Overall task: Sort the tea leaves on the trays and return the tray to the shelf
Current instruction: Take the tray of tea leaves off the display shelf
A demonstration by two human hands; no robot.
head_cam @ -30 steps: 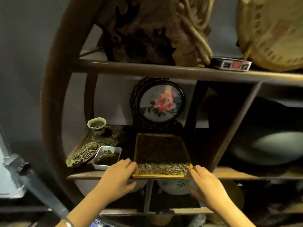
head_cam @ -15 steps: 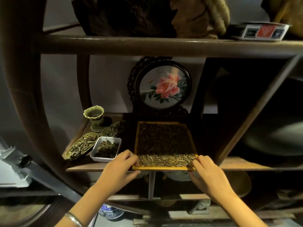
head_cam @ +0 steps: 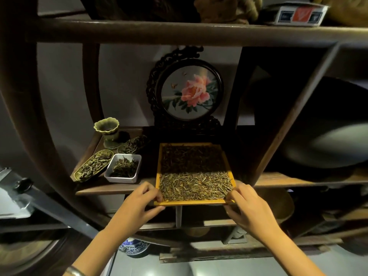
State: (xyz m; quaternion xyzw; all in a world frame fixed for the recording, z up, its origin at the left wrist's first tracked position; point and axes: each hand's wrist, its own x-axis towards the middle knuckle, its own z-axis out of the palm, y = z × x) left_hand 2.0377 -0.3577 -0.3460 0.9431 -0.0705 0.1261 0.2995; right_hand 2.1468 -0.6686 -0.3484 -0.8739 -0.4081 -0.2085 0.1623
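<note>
Left hand [head_cam: 137, 204] and right hand [head_cam: 247, 208] are gripping the tea tray [head_cam: 157, 176] on the shelf [head_cam: 111, 189], probably returning it; next needs a level push inward.

Single head-worn wide-angle view, looking forward and slightly down, close to the dark wooden round-framed shelf [head_cam: 111, 189]; both bare hands near the bottom edge.

a dim room: pale grey wall [head_cam: 65, 92] behind a dark round-framed wooden cabinet [head_cam: 23, 120], glossy grey floor [head_cam: 159, 267] below, light reflecting off it.
</note>
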